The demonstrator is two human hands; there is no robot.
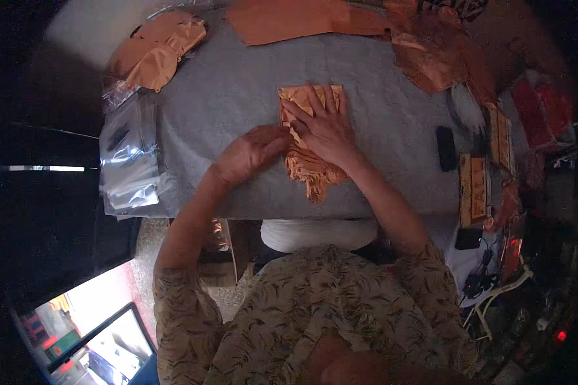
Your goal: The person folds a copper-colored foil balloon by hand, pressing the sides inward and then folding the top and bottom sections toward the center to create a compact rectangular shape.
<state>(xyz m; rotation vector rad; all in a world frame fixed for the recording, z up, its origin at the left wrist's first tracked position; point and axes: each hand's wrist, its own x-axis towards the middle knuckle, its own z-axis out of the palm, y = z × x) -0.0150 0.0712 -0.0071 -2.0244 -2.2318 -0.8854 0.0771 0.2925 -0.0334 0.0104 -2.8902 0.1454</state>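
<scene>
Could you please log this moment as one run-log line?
left hand: on edge of orange folded cloth | right hand: flat on cloth, pressing | surface: grey table

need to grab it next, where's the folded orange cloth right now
In the head view the folded orange cloth lies mid-table on the grey cover, under the right hand, left hand at its edge.

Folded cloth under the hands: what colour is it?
Orange, with a fringed edge; the folded cloth shows best in the head view.

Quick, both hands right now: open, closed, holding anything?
Left hand: loosely curled, fingertips at the edge of the folded orange cloth.
Right hand: open, pressed flat on that cloth.
</scene>
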